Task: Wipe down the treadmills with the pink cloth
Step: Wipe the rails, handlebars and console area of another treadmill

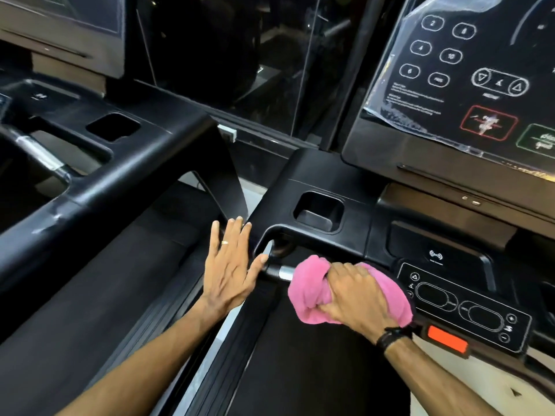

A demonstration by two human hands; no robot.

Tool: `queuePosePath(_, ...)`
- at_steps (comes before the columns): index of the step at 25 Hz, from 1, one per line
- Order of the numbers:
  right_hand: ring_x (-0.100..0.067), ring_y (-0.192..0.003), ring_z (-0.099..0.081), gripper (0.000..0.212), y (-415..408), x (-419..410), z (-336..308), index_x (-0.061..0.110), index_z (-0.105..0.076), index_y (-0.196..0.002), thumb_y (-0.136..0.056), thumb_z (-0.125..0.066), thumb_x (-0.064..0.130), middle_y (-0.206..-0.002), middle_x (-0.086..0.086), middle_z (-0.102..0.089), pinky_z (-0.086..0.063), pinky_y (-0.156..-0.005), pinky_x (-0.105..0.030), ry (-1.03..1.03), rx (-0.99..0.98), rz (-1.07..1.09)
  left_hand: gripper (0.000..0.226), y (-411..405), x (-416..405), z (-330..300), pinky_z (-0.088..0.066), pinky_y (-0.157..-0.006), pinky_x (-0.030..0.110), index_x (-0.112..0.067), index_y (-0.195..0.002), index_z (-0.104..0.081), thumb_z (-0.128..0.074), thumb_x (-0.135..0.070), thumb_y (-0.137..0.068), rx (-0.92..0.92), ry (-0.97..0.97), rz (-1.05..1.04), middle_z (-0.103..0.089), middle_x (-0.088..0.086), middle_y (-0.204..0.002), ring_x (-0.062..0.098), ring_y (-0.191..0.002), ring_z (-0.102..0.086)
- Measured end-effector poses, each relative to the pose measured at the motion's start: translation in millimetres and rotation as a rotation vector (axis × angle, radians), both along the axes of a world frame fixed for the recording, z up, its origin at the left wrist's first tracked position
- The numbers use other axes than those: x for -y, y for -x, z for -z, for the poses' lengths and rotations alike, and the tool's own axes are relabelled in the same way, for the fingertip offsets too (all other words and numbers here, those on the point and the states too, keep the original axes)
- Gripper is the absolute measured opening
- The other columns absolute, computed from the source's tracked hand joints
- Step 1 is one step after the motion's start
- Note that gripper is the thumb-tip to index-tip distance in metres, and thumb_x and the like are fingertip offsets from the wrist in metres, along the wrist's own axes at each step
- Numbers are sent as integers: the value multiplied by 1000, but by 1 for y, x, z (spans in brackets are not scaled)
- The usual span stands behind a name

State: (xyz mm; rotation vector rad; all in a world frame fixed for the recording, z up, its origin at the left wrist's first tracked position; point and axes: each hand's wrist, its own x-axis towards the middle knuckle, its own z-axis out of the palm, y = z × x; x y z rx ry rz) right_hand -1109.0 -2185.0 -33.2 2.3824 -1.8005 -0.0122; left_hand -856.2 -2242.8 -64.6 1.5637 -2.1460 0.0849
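Note:
My right hand (356,298) grips the bunched pink cloth (312,292) around the metal handlebar (280,271) of the right treadmill (318,181), just left of its small control panel. The cloth hides most of the bar under it. My left hand (231,265) is flat with straight fingers, held against the left end of that treadmill's black console frame, thumb touching near the bar's socket. A second treadmill (99,181) stands on the left, with its own black frame and handlebar.
The right treadmill's display (468,85) under plastic film rises at the upper right. A cup recess (318,211) sits in the console above the bar. An orange stop tab (447,339) lies beside my right wrist. Dark running belts lie below both arms. Glass panels stand behind.

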Motion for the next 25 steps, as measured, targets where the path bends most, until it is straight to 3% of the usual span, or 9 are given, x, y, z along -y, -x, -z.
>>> queuePosePath(4,-20,-73,-62,27,-20,8,-19,20,-66,-83,-81,-66,47,-77,5,-64,-49,-69,-32,27,543,251,72,-19,-3,-3,9,-124,43,-3,-146,-39,-14,-54,-102,-431,-60,-168,-48,11,-147,22,-139,-44)
queuePosePath(6,-18,-86,-62,31,-49,25,-28,29,-64,-91,-77,-73,55,-88,10,-63,-49,-80,-25,-143,888,351,71,-40,-2,-7,12,-123,39,-5,-148,-36,-14,-52,-101,-512,-75,-221,-47,9,-148,19,-136,-46)
queuePosePath(7,-20,-101,-63,44,-72,32,-28,28,-64,-102,-75,-68,63,-101,7,-66,-50,-91,-28,-200,923,258,72,-53,-1,-9,13,-123,39,-4,-148,-36,-12,-52,-100,-526,-77,-237,-46,9,-149,17,-136,-45)
queuePosePath(9,-22,-138,-43,78,-129,38,-6,19,-53,-136,-82,-49,75,-143,-3,-53,-29,-118,-42,-320,671,-56,75,-77,-2,-14,12,-123,42,-1,-144,-40,-8,-51,-99,-535,-92,-274,-45,9,-150,14,-138,-42)
queuePosePath(11,-18,-152,-18,78,-170,46,19,22,-41,-150,-93,-31,73,-161,0,-32,0,-124,-49,-307,297,-206,75,-94,-10,-19,12,-123,43,0,-140,-43,-7,-50,-98,-559,-114,-299,-46,10,-150,12,-138,-41)
queuePosePath(12,-18,-152,-18,71,-179,59,21,23,-45,-149,-97,-29,69,-161,0,-34,4,-123,-50,-270,200,-207,75,-99,-15,-21,13,-123,42,-2,-142,-42,-7,-51,-97,-585,-126,-313,-46,9,-149,8,-136,-40)
queuePosePath(15,-19,-144,-32,55,-187,100,16,23,-59,-135,-99,-37,58,-150,1,-48,-4,-123,-50,-322,87,-178,77,-115,-36,-18,15,-122,37,-6,-150,-35,-6,-54,-97,-579,-163,-322,-46,6,-150,-9,-132,-32)
queuePosePath(19,-21,-133,-44,52,-205,86,19,19,-66,-125,-98,-38,55,-135,0,-61,-11,-121,-49,-309,-7,-204,76,-130,-57,-4,15,-122,39,-6,-148,-37,-6,-53,-98,-556,-210,-293,-45,6,-151,4,-139,-36)
queuePosePath(25,-21,-129,-47,51,-228,28,21,18,-68,-122,-99,-37,52,-129,0,-63,-13,-121,-48,-290,60,-262,59,-152,-91,11,13,-122,45,-14,-132,-44,-9,-48,-99,-494,-238,-199,-48,9,-147,15,-138,-41)
